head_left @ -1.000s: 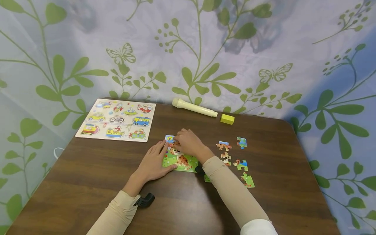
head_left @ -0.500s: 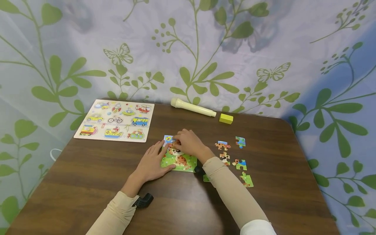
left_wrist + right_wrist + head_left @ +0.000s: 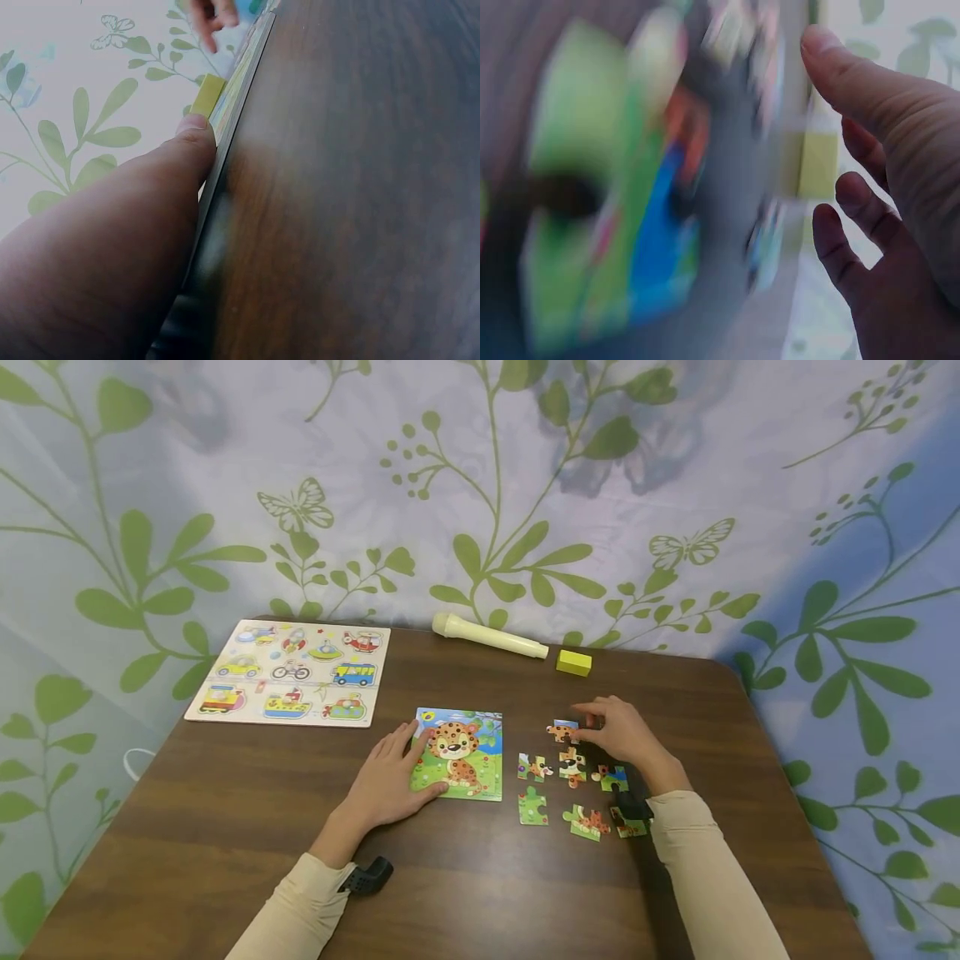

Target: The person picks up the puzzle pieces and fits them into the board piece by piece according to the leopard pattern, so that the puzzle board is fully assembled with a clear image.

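Observation:
My left hand (image 3: 388,781) lies with fingers spread along the left edge of a square leopard puzzle picture (image 3: 480,768), its thumb at the lower edge. In the left wrist view that thumb (image 3: 193,131) is at the edge of the thin board. My right hand (image 3: 628,735) is over the loose jigsaw pieces to the right, its thumb close to a spotted orange jigsaw piece (image 3: 562,731). The right wrist view shows a gap between the thumb (image 3: 847,71) and the fingers, with nothing in it. Several more jigsaw pieces (image 3: 533,807) lie beside the picture, some partly hidden by the right wrist.
A wooden vehicle puzzle board (image 3: 262,681) lies at the back left. Along the back edge are a cream toy microphone (image 3: 491,636) and a yellow block (image 3: 574,662). A leaf-patterned cloth (image 3: 360,485) hangs behind the brown table (image 3: 465,877).
My right hand has moved from the top of the leopard picture rightward to the loose jigsaw pieces, uncovering the picture and the nearer pieces. The left hand stays on the picture's left edge.

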The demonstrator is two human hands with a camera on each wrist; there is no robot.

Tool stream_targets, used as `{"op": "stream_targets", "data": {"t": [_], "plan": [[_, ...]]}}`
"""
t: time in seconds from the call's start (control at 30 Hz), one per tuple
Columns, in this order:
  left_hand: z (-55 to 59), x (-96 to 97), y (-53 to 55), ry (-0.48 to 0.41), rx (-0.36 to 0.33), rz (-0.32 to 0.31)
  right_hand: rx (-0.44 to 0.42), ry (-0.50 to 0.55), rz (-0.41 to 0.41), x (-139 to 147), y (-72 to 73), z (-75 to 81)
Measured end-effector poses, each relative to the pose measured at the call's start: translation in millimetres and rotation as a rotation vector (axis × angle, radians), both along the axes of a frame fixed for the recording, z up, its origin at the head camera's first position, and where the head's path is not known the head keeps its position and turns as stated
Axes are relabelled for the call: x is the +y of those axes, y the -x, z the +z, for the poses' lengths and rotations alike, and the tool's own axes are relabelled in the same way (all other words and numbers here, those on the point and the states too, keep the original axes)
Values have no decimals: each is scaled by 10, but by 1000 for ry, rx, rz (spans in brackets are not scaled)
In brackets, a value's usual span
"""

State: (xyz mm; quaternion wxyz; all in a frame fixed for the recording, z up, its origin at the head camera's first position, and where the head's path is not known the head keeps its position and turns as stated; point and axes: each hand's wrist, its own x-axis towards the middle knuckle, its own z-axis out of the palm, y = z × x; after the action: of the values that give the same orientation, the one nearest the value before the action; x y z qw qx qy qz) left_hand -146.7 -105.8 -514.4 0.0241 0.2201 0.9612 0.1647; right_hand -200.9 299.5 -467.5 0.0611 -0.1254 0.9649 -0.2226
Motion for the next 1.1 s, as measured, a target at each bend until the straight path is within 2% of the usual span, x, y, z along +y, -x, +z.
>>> {"op": "stream_targets", "data": {"t": [0.17, 0.5, 0.8, 1.1], "plan": [[-4, -11, -3, -8, 10, 1, -51, -35, 8, 247, -38, -80], [-3, -4, -19, -23, 5, -6, -82, -43, 57, 228, -24, -83], [-30, 2, 10, -20, 19, -15, -19, -105, 79, 212, -12, -110], [-40, -14, 5, -12, 26, -7, 100, -271, 170, 105, -17, -89]]}}
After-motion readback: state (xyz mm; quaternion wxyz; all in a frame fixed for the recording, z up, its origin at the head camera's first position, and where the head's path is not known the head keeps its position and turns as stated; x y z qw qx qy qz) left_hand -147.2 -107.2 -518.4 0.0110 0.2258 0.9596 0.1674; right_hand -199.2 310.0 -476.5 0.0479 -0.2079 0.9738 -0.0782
